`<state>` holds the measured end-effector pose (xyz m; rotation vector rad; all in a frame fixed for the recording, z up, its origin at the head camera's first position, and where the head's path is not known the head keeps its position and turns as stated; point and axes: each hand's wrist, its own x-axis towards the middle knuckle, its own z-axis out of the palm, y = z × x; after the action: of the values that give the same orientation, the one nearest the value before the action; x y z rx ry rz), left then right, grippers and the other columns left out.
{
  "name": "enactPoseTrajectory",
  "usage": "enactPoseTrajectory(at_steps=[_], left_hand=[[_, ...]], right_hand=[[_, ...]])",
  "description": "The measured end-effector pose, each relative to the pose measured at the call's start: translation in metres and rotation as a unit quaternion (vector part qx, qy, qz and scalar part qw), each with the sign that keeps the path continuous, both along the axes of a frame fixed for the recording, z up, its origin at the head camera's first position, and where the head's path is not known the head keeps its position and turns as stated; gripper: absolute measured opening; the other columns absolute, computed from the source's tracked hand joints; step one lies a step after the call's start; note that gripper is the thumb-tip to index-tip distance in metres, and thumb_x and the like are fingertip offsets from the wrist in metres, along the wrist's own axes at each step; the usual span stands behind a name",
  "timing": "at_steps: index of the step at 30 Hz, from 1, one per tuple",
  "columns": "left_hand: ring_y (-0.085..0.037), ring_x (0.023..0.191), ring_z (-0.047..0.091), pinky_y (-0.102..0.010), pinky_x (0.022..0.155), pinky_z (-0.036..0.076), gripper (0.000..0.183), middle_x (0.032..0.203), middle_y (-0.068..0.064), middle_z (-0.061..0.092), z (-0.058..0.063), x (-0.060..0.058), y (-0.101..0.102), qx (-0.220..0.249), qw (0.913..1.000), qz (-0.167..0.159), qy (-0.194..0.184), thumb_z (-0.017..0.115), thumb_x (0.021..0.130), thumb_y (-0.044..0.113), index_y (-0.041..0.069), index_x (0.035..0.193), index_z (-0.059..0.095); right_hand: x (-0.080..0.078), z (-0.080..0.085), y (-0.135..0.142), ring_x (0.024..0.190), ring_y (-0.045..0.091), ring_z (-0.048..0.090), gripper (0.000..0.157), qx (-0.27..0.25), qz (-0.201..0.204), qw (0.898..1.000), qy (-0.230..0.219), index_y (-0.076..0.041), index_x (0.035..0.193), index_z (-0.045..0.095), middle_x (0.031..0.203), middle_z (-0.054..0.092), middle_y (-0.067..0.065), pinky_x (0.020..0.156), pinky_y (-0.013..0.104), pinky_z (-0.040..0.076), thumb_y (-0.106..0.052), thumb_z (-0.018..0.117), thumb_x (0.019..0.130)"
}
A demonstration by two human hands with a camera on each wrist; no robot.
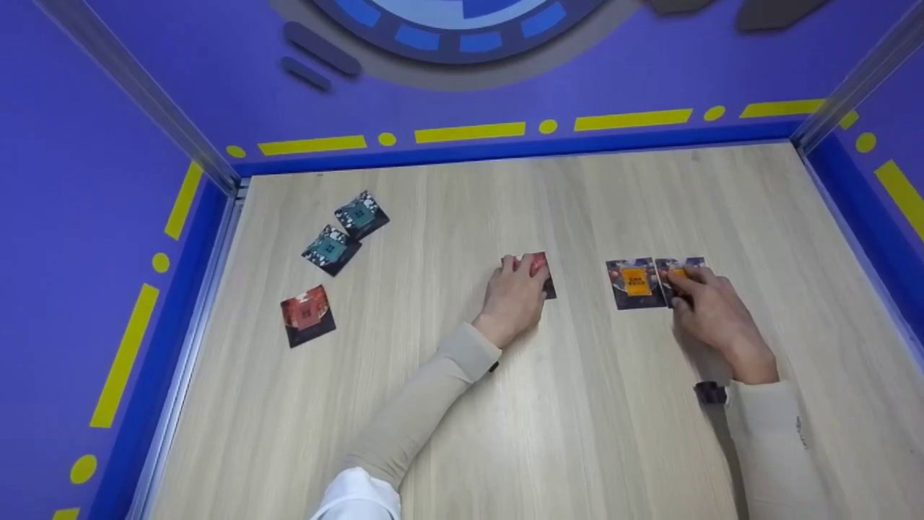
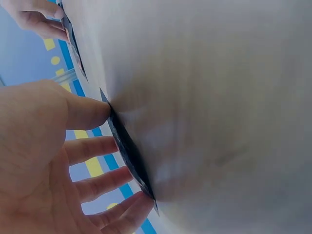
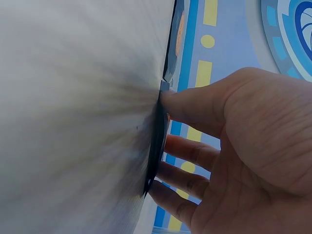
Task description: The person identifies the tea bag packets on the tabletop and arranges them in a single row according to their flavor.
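Observation:
My left hand (image 1: 511, 300) grips a small flat red-and-black packet (image 1: 551, 287) in the middle of the table, covering most of it. In the left wrist view the thumb and fingertips lie along the edges of that packet (image 2: 127, 151), which is low at the tabletop. Over on the right, my right hand (image 1: 716, 312) holds an orange-and-black packet (image 1: 667, 267) by its edges, thumb on the near left side. Its dark underside shows in the right wrist view. Directly left of it lies a matching orange packet (image 1: 635, 283), side by side with the held one.
Two teal-and-black packets (image 1: 330, 249) lie tilted at the back left, corner to corner. A second red packet (image 1: 308, 315) sits nearer, by the left side. Blue-purple panels (image 1: 462, 108) with yellow marks wall in the wooden table (image 1: 462, 217) at the back and sides.

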<state>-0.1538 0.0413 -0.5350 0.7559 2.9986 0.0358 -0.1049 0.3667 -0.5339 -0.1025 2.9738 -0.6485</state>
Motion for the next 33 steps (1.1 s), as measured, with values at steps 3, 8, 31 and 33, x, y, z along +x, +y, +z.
enactPoseTrajectory(at_steps=[3,8,31,33], left_hand=[[-0.034,0.131,0.055,-0.043,0.102,0.055,0.044,0.147,-0.009,0.057,-0.001,-0.001,0.006,0.008,1.0,-0.002,0.0,0.059,0.108,0.038,0.021,0.149,0.061],[-0.031,0.129,0.055,-0.042,0.1,0.056,0.045,0.149,-0.006,0.056,-0.003,-0.002,0.014,0.023,0.9997,-0.002,-0.006,0.06,0.106,0.039,0.022,0.147,0.061],[-0.022,0.128,0.053,-0.035,0.098,0.053,0.049,0.149,-0.003,0.054,-0.005,0.0,0.068,0.016,0.9993,-0.032,-0.01,0.059,0.105,0.05,0.028,0.149,0.059],[-0.022,0.128,0.053,-0.035,0.099,0.053,0.05,0.149,-0.003,0.054,-0.005,0.001,0.072,0.016,0.9993,-0.033,-0.01,0.059,0.105,0.049,0.028,0.15,0.058]], right_hand=[[0.0,0.0,0.001,0.135,0.059,0.041,0.053,0.002,0.002,1.0,0.001,0.005,0.155,0.049,0.159,0.037,0.037,0.11,0.074,0.039,-0.01,0.058,0.105],[0.0,0.0,0.001,0.137,0.06,0.04,0.053,0.004,0.006,1.0,-0.005,0.004,0.156,0.049,0.159,0.037,0.037,0.111,0.074,0.038,-0.011,0.058,0.105],[0.0,0.002,0.001,0.139,0.059,0.04,0.054,-0.004,0.005,1.0,-0.011,0.006,0.156,0.048,0.161,0.036,0.036,0.113,0.073,0.037,-0.009,0.057,0.105],[0.001,0.002,0.001,0.138,0.06,0.041,0.053,-0.003,0.007,1.0,-0.003,0.006,0.155,0.048,0.16,0.037,0.037,0.111,0.073,0.038,-0.009,0.058,0.105]])
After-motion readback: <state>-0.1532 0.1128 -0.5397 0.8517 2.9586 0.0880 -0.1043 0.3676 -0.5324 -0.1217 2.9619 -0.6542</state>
